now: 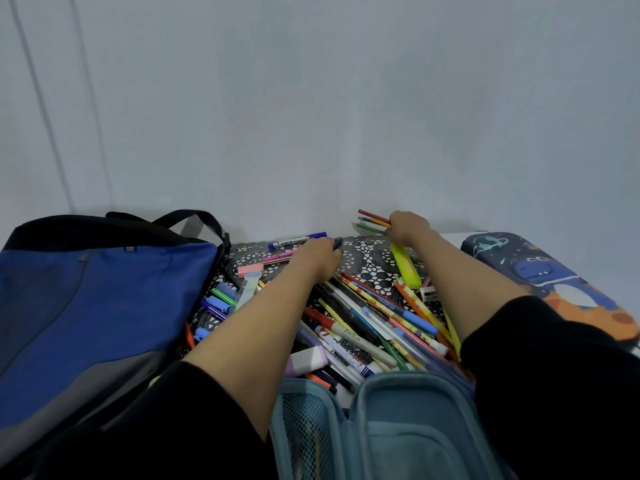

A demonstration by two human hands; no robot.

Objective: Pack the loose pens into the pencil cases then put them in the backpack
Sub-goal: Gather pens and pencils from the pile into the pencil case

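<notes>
Both hands grip: right (408, 226) pencils (372, 221), left (317, 256) pen (338, 243).

backpack (86, 306) blue-grey | highlighter (407, 268) yellow | mat (363, 258) black-white lace | pencils (372, 221) red, green, orange

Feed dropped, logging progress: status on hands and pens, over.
Right hand grips pencils. Left hand on pens, grip unclear. Blue case open, pens loose. Nothing in the way.

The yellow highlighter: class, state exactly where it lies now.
Head view: the yellow highlighter lies right of centre on the black patterned mat, close by the right hand holding coloured pencils, with a white eraser at its near end.
</notes>
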